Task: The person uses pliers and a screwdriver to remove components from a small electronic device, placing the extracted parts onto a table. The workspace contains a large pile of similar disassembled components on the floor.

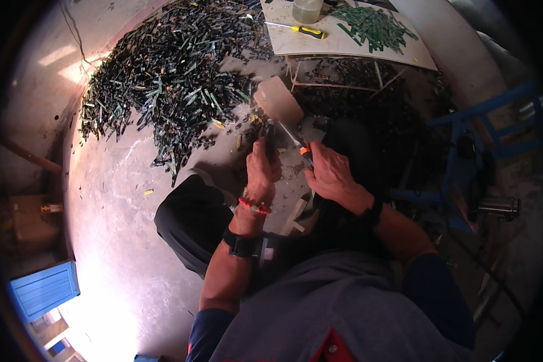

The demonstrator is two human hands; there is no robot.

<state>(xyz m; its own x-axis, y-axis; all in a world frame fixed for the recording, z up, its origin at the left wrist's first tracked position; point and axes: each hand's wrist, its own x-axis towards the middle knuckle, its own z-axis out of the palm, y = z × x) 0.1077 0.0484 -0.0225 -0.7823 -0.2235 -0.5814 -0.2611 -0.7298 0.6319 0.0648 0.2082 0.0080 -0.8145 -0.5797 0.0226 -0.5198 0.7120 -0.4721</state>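
My right hand (333, 174) is closed round the black-and-orange handle of a screwdriver (305, 152). Its metal shaft slants up and left toward my left hand (261, 172). That hand is closed on a dark narrow piece (270, 131), held upright; its exact kind is hard to make out. The screwdriver's tip is close to the dark piece, and I cannot tell whether they touch. Just beyond both hands lies a tan block (278, 101) on the floor, with small dark scraps around it.
A large heap of dark and green strips (181, 78) covers the floor at far left. On a low white table (283, 42) are a yellow-and-black screwdriver (309, 31), green strips (377, 27) and a clear container (307, 11). A blue metal frame (464, 133) stands right.
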